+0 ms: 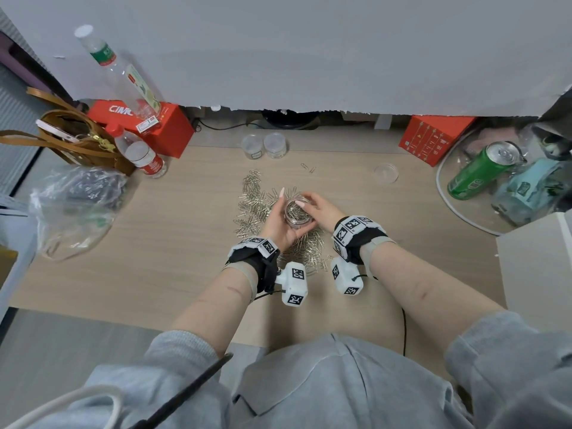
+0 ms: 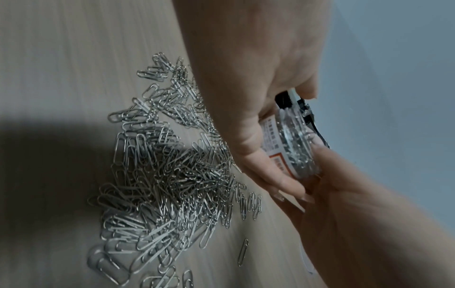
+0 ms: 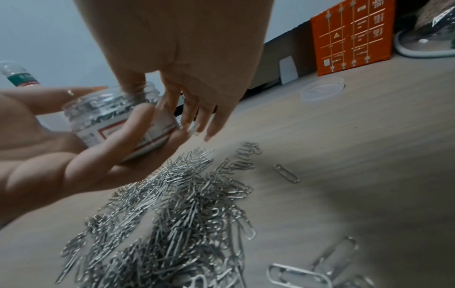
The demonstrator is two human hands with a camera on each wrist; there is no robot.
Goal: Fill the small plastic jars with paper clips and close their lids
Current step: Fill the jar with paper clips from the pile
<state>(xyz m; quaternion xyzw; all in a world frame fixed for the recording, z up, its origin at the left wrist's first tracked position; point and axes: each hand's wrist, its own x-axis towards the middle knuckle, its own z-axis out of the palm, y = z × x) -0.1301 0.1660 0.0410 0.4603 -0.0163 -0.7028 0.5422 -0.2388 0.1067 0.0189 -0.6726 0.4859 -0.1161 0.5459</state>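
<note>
A small clear plastic jar (image 1: 297, 215) (image 2: 293, 148) (image 3: 118, 117) with no lid is packed with silver paper clips. My left hand (image 1: 278, 224) (image 3: 74, 155) grips it from below and the side, just above the desk. My right hand (image 1: 318, 205) (image 3: 187, 58) arches over the jar. Its thumb presses on the clips at the mouth, and its straight fingers hang past the far side. A big loose pile of paper clips (image 1: 257, 202) (image 2: 167, 175) (image 3: 184, 204) lies under both hands. A clear lid (image 1: 385, 173) (image 3: 322, 90) lies on the desk to the right. Two more lidded jars (image 1: 263, 146) stand behind the pile.
At the back left are a brown bag (image 1: 71, 140), water bottles (image 1: 145, 157), a red box (image 1: 167, 128) and a crumpled plastic bag (image 1: 74, 209). Another red box (image 1: 433, 137), a green can (image 1: 479, 171) and a glass bowl's rim (image 1: 445, 199) crowd the right.
</note>
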